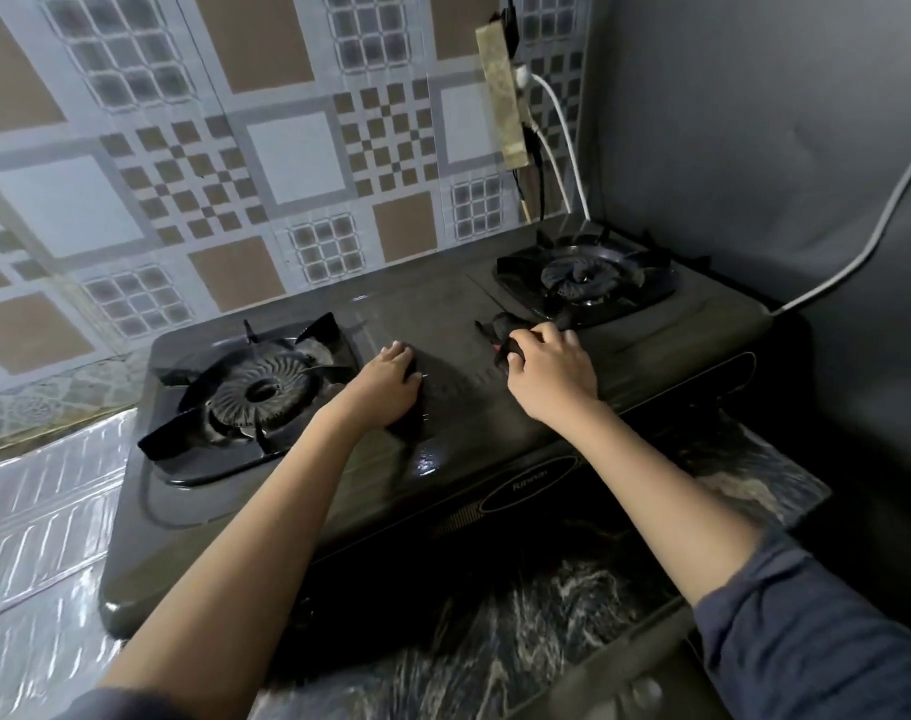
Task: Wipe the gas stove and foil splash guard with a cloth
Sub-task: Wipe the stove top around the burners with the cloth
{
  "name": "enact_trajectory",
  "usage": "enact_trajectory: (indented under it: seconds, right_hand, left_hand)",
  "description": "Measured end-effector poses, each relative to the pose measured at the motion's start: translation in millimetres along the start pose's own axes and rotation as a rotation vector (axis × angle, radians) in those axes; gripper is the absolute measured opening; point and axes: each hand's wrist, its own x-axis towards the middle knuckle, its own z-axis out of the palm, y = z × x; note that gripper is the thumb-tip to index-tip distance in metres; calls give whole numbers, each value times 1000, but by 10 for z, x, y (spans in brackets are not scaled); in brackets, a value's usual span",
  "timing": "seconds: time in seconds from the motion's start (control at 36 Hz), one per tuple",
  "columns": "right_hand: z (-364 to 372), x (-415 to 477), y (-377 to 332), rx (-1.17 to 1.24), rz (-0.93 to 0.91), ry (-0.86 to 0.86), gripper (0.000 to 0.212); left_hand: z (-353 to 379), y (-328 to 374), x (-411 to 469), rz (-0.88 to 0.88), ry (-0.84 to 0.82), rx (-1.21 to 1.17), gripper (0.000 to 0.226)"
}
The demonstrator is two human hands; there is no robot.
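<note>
A dark two-burner gas stove (443, 304) sits on the counter, its middle panel wet and shiny. My right hand (547, 371) grips a dark bunched cloth (500, 327) on the stove top, just in front of the right burner (583, 283). My left hand (386, 384) rests palm down on the middle panel, to the right of the left burner (256, 392). A dark patch lies under it; shadow or cloth, I cannot tell. The patterned foil splash guard (287, 163) covers the wall behind the stove.
A power strip (500, 96) with plugs and white cables (567, 148) hangs on the wall above the right burner. A grey wall (754, 148) closes the right side. Ribbed foil (38, 511) covers the counter at left. Dark marbled counter (547, 615) runs in front.
</note>
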Motion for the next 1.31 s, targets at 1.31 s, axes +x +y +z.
enact_trajectory:
  seconds: [1.31]
  right_hand:
    - [-396,264,1608,194,-271,55,28]
  left_hand:
    - [260,615,229,-233,290,-109,34]
